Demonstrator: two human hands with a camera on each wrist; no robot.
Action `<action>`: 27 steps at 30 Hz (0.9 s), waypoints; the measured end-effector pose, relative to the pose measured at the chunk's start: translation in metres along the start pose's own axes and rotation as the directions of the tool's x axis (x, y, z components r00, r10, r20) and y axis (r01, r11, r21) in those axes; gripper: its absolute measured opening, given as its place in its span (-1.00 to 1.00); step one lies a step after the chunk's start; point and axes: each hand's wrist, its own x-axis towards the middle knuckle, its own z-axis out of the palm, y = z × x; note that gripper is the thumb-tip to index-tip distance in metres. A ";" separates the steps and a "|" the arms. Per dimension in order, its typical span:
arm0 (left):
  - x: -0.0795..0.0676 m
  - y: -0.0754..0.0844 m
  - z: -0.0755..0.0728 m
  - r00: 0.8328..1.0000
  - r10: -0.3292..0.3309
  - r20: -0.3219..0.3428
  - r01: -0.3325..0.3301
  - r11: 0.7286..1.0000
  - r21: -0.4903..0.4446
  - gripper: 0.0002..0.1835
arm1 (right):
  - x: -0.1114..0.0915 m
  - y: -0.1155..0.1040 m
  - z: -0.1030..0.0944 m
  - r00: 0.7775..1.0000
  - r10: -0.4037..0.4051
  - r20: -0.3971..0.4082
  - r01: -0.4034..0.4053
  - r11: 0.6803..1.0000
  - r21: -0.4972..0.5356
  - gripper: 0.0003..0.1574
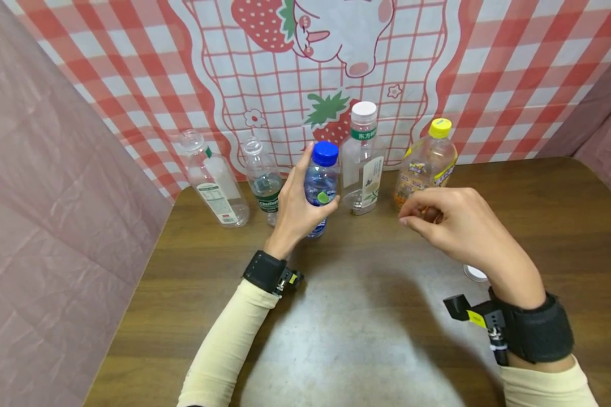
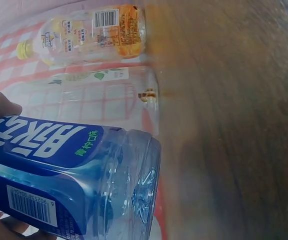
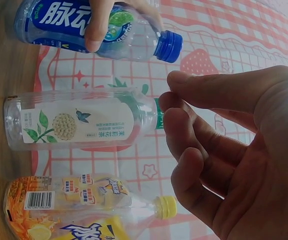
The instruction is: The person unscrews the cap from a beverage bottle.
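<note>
My left hand (image 1: 301,206) grips a clear plastic bottle with a blue label (image 1: 319,182), fingers on one side and thumb on the other. The bottle is upright and has a blue cap (image 1: 325,153) on it. Its label and ridged base fill the lower left of the left wrist view. My right hand (image 1: 450,217) hovers over the table in front of the yellow-capped bottle (image 1: 433,152). Its fingers are loosely curled, thumb close to the index finger, and nothing shows between them in the right wrist view.
A white-capped tea bottle (image 1: 362,169) stands just right of the blue-labelled one. To the left are two capless bottles, a small green-labelled one (image 1: 265,181) and a taller one (image 1: 216,189). A white cap (image 1: 475,273) lies near my right wrist. A checked cloth (image 1: 147,68) hangs behind.
</note>
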 end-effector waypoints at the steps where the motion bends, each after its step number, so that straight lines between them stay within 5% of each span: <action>1: 0.000 0.001 0.000 1.000 0.007 -0.001 -0.007 1.000 0.003 0.21 | 0.000 0.000 0.000 1.000 0.000 0.000 0.000 1.000 0.000 -0.75; 12: -0.001 0.022 -0.005 0.988 0.130 0.079 -0.134 0.990 0.042 0.23 | -0.002 0.001 -0.004 1.000 0.022 0.010 -0.022 1.000 0.000 -0.81; 27: -0.003 0.049 -0.012 0.968 0.231 0.093 -0.236 0.970 0.050 0.22 | -0.004 0.002 -0.009 0.999 0.019 -0.025 -0.019 1.000 0.002 -0.79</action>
